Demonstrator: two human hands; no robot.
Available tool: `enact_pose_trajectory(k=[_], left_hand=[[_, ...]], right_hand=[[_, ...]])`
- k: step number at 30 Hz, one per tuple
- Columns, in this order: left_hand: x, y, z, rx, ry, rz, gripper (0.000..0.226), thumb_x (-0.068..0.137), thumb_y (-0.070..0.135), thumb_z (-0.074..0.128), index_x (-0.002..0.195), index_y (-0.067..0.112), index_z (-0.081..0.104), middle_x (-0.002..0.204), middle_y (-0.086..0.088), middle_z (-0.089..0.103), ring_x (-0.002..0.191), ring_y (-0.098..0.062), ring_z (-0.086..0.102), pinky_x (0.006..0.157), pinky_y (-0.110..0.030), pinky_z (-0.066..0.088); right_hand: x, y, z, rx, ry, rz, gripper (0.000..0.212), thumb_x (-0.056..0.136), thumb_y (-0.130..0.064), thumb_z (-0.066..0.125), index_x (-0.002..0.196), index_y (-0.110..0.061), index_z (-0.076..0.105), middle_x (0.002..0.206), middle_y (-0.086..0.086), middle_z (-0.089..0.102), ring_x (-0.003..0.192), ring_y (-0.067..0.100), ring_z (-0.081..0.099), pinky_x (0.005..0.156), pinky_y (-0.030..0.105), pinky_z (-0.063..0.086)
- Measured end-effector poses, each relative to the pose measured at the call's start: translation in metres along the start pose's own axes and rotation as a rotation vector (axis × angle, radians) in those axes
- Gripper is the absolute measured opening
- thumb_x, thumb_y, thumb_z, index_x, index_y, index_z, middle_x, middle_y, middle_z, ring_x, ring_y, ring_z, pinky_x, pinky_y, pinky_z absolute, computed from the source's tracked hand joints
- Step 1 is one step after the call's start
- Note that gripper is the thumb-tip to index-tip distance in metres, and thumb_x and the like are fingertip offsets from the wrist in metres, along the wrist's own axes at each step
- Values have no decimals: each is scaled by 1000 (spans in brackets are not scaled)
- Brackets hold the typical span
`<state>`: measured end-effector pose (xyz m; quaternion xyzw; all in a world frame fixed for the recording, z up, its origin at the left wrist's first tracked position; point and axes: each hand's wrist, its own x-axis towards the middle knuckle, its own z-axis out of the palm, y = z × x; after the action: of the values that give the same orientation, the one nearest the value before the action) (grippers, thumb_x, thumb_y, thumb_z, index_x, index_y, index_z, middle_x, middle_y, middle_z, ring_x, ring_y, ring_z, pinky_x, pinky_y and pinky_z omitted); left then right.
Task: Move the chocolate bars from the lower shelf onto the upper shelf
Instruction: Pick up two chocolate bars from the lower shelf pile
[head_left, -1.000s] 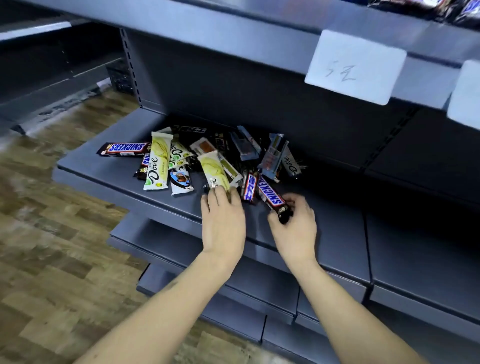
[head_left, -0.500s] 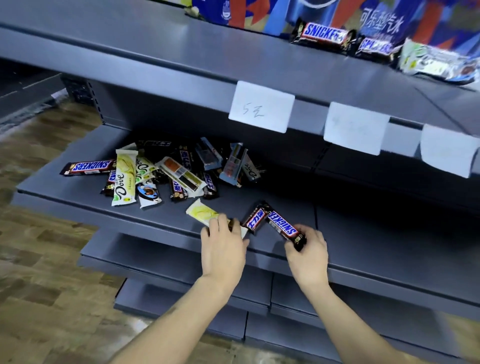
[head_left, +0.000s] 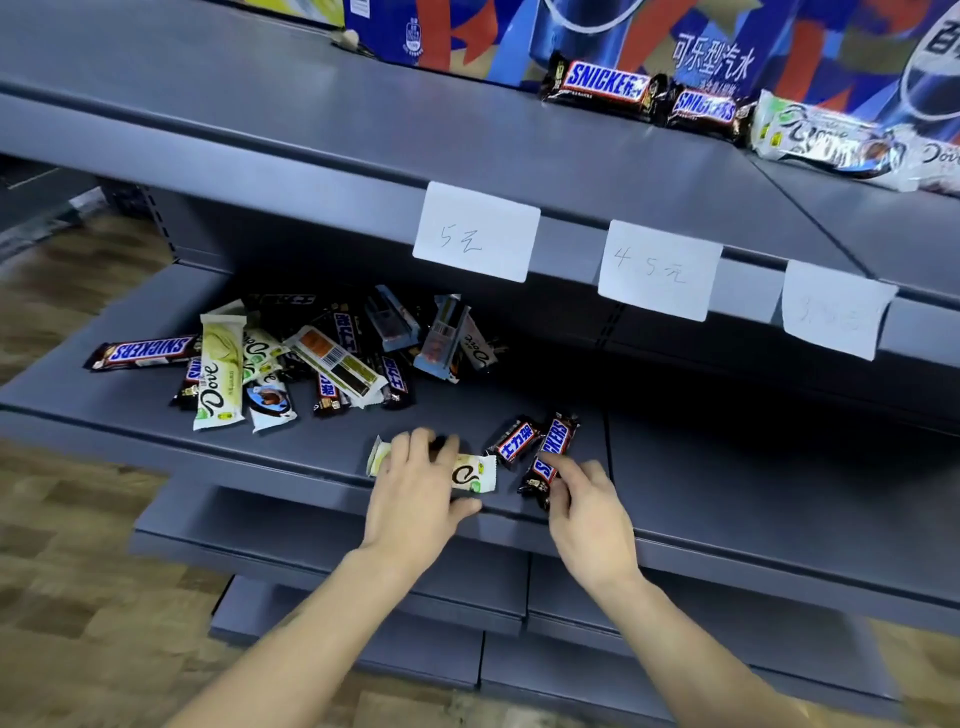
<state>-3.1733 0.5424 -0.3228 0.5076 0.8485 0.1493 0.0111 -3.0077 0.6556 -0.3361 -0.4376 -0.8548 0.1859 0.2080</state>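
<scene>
On lower shelf (head_left: 130, 410): bar pile (head_left: 311, 358) | upper shelf (head_left: 467, 124): two Snickers (head_left: 605, 85), two Dove (head_left: 826, 137) | left hand (head_left: 415, 493) grips pale Dove bar (head_left: 475, 475) | right hand (head_left: 587, 506) pinches Snickers bar (head_left: 553, 447)

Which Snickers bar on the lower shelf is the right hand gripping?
The right hand pinches the Snickers bar near the lower shelf front edge, beside a shorter Snickers; the long Snickers lies untouched far left.

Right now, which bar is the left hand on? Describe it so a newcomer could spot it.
Find the lower shelf, then its front edge, away from the heap of bars further back. The left hand rests on a pale Dove bar lying crosswise there. It is the only light wrapper at the edge; the two bars to its right, by the right hand, are dark Snickers.
</scene>
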Motion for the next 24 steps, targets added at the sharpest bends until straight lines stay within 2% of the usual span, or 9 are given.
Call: enact_pose_trajectory(k=[4,6,8,10,12,15,19,22,24], left_hand=[[-1,-24,-5,1,16,-53,84,80,57,65,146,16,35,143,-4,39,136,-26,27,113,-39,27],[0,-35,-9,-10,-21,-79,81,81,55,64,146,18,35,141,-1,40,134,-25,28,113,-38,28],[1,-44,-12,-61,-59,-73,72,84,48,65,145,21,38,137,4,42,128,-21,31,107,-35,34],[1,-49,-16,-105,-64,-57,62,86,37,67,142,23,44,130,6,45,119,-20,33,102,-34,38],[2,-51,-18,-116,-63,-58,56,86,31,67,139,25,48,125,6,47,114,-19,34,98,-34,40],[4,-49,-19,-96,-68,-60,55,87,31,67,138,29,48,122,6,47,111,-19,35,96,-34,40],[6,-48,-22,-45,-99,-47,51,88,36,63,137,35,48,121,5,47,111,-19,37,96,-32,39],[8,-44,-27,-29,-131,-80,46,84,42,62,129,35,56,119,6,48,110,-18,43,92,-32,40],[9,-36,-30,-39,-147,-134,53,79,46,65,129,33,55,118,3,48,108,-20,50,90,-34,41]], right_hand=[[11,-3,2,-48,11,-51,35,95,-27,56,130,-32,57,124,2,47,112,20,38,92,39,48],[17,-5,5,-85,19,-62,40,94,-33,58,134,-33,54,142,8,36,130,26,28,108,46,37],[24,-2,6,-161,-25,-51,47,94,-46,53,140,-38,46,157,7,17,145,29,7,115,48,24],[30,3,4,-219,-89,-7,55,93,-60,45,143,-38,40,160,4,11,148,27,-2,116,48,19],[32,9,1,-210,-123,44,65,90,-66,40,144,-31,39,156,2,25,145,28,11,116,47,24],[30,20,-4,-205,-86,9,56,93,-47,52,143,-24,43,146,-1,41,129,27,34,108,40,35],[24,30,-8,-156,-20,-21,44,92,-24,61,136,-23,54,133,-1,54,115,25,40,99,38,41],[23,28,-8,-148,18,20,40,89,-25,66,129,-24,60,123,0,59,109,24,42,91,35,45],[23,25,-8,-138,26,60,39,89,-28,67,128,-25,61,119,0,59,108,23,42,87,32,44]])
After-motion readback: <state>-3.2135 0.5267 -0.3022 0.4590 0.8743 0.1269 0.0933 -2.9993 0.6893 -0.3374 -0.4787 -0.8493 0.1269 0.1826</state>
